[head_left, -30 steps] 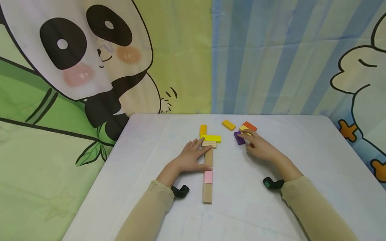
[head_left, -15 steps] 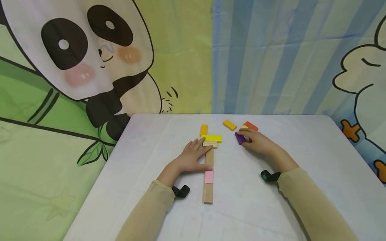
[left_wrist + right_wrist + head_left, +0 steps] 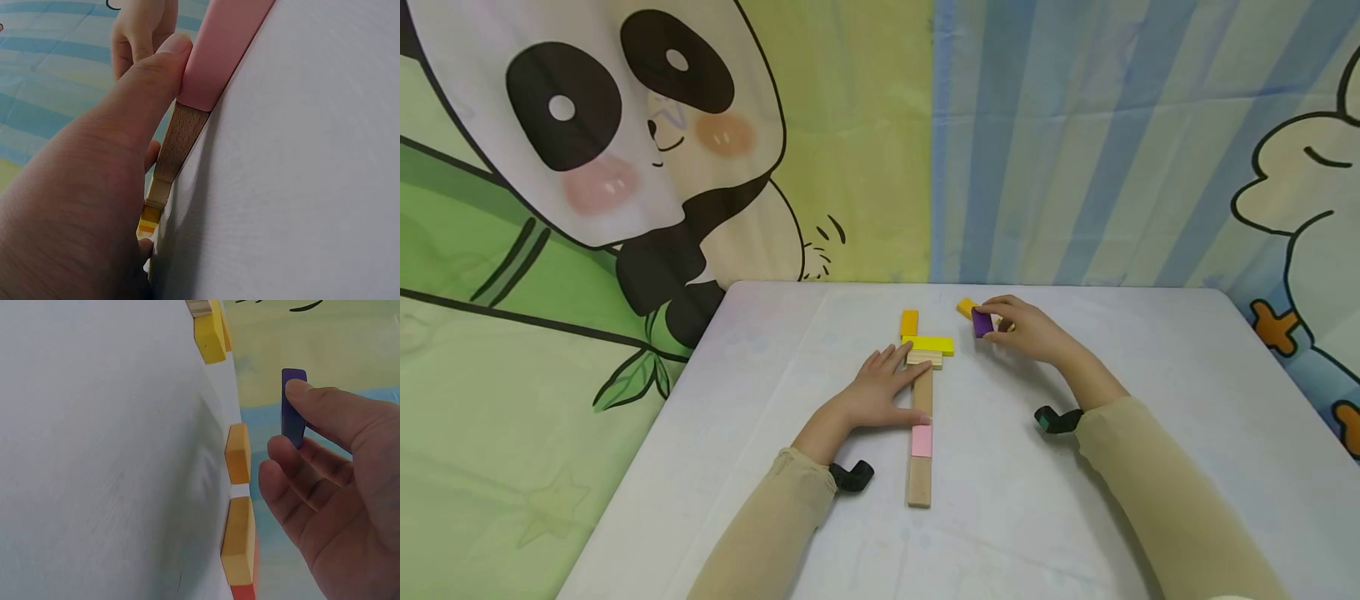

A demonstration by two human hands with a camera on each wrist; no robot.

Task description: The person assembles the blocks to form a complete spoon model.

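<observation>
My right hand pinches a purple wooden block between thumb and fingers. In the right wrist view the purple block is held off the white table. With fingers spread, my left hand rests along a line of blocks. Its thumb touches the line near the pink block, as the left wrist view also shows. Below the pink block lies a plain wood block, and above it a brown one. A striped pale block, a yellow crosswise block and an orange-yellow block follow toward the far end.
An orange-yellow block lies behind the purple one, near the table's back edge. In the right wrist view, another yellow block lies beside a red-orange block. A printed curtain hangs behind the white table.
My right hand has taken hold of the purple block, lifted it and moved it slightly left and toward the back. The left hand stays in place on the line of blocks.
</observation>
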